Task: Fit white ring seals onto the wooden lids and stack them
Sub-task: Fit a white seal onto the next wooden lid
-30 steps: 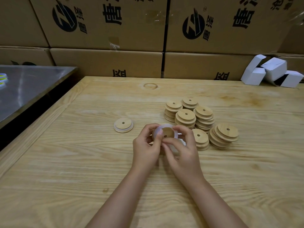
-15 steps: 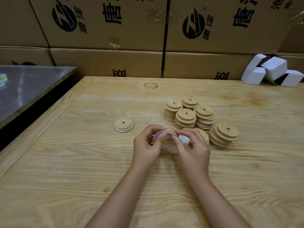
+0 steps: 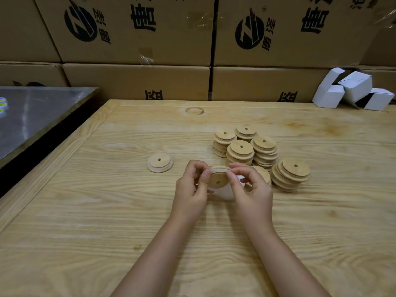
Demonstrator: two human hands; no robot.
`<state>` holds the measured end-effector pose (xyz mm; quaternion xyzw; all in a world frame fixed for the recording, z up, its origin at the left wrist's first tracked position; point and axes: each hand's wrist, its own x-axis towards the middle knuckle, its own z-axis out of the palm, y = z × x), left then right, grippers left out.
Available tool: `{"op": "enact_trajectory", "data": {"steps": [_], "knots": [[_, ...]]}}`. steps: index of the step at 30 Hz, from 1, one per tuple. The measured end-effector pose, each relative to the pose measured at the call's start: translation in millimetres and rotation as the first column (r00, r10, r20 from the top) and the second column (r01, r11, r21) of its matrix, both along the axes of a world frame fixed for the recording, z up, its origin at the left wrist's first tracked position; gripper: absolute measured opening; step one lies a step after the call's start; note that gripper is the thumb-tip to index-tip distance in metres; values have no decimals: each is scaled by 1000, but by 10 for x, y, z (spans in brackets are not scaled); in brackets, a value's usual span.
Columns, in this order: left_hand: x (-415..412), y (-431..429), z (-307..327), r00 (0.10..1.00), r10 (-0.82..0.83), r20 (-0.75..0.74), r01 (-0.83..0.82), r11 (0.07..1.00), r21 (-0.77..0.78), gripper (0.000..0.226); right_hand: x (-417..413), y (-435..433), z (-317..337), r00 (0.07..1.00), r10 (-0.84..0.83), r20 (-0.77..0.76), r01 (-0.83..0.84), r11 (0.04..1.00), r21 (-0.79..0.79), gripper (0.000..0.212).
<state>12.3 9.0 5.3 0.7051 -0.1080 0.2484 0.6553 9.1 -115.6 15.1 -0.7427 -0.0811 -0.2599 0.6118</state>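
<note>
Centrally: left hand (image 3: 190, 188), right hand (image 3: 251, 190) fingers (image 3: 231, 175) pinch round wooden lid (image 3: 217, 181) (small centre hole), white ring seal (image 3: 215, 169) hugging rim.

— What do we work at?
— We work at a pale wood table (image 3: 85, 232). Beyond its far edge we face stacked brown cartons (image 3: 137, 80) with black print.
— And to our left?
— We see a steel top (image 3: 38, 116), a dark gap between. At far right, small white boxes (image 3: 353, 91) lie heaped.

view: head-worn, single | faces: forward and down over wooden table (image 3: 85, 211) | range: near | backdrop: cartons (image 3: 137, 80)
</note>
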Motion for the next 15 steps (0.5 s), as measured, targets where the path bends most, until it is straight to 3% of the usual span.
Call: {"op": "enact_trajectory", "data": {"steps": [5, 10, 15], "knots": [[12, 29, -23, 999, 44, -12, -44, 998, 36, 10, -1, 14, -2, 999, 33, -33, -31, 999, 39, 24], [21, 38, -15, 998, 56, -18, -55, 997, 61, 19, 15, -10, 9, 994, 60, -92, -44, 985, 168, 16], [22, 36, -15, 994, 101, -52, -100, 995, 14, 14, 2, -6, 43, 988, 112, -105, -94, 982, 165, 15]]}}
